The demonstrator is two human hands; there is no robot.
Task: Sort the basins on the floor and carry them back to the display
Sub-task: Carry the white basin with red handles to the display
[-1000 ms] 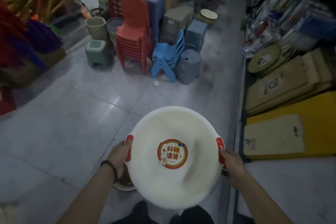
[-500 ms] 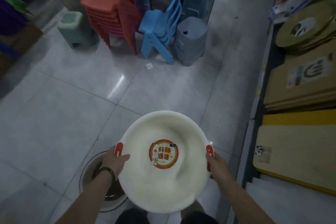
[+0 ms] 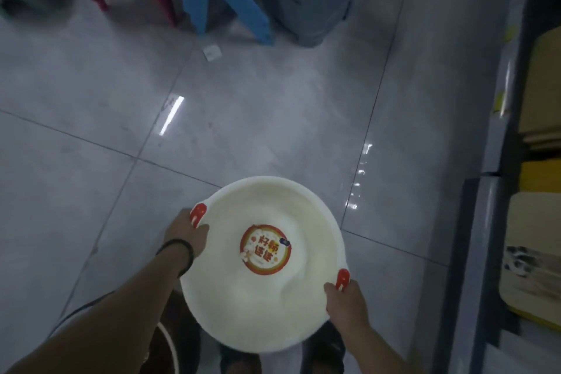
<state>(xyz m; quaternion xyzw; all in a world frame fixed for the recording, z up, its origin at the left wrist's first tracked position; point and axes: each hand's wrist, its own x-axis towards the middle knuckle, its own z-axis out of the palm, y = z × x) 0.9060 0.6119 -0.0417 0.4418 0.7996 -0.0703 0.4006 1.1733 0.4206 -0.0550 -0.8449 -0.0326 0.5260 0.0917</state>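
Centrally, a round white plastic basin [image 3: 258, 300] with red handle tabs is held above the grey tiled floor [image 3: 273, 118]. Left hand [image 3: 185, 234] and right hand [image 3: 346, 304] each grip one tab at opposite rims. A brown-lined basin [image 3: 161, 355] sits on the floor beneath the left forearm.

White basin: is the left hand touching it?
Touching. The head view shows the left hand gripping the white basin at its rim.

The round sticker [image 3: 265, 249] in the white basin [image 3: 258, 310] shows blurred Chinese characters, starting 好.
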